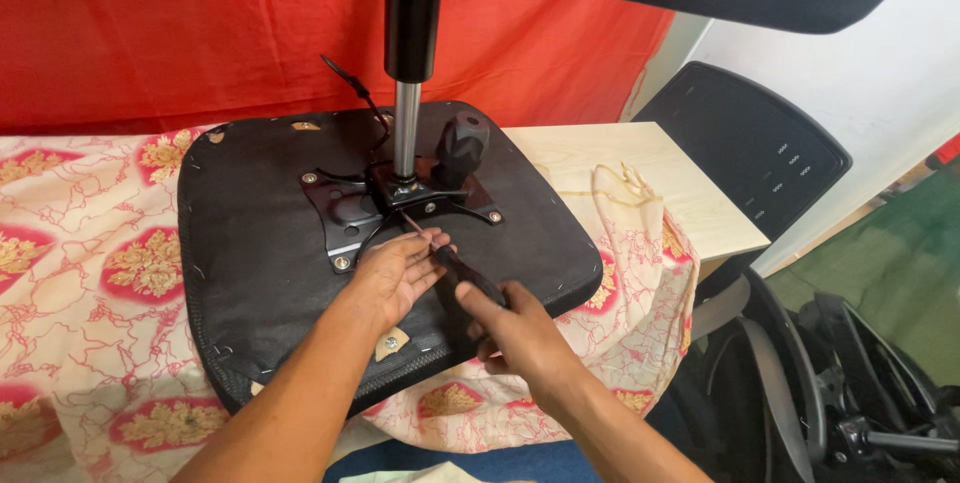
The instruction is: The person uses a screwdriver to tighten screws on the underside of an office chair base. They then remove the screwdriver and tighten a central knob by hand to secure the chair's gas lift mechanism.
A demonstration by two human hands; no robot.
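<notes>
Black plastic fills my right hand (520,328), which is wrapped around the handle of a screwdriver (462,271). My left hand (395,273), just beside it, has its fingers half curled, and its fingertips (432,240) pinch the thin metal shaft near the tip. Under both hands I see the upturned chair seat (260,273), dark underside up, lying on a cream and red patterned cloth (90,273). Just beyond my left fingertips the screwdriver's tip meets the black metal mounting plate (350,208) bolted to the seat. Beyond that, a gas lift cylinder (408,93) rises from the plate, with a black lever knob (462,143) beside it. Farthest back hangs a red curtain (150,33); a pale wooden board (650,183) lies beyond my right hand.
</notes>
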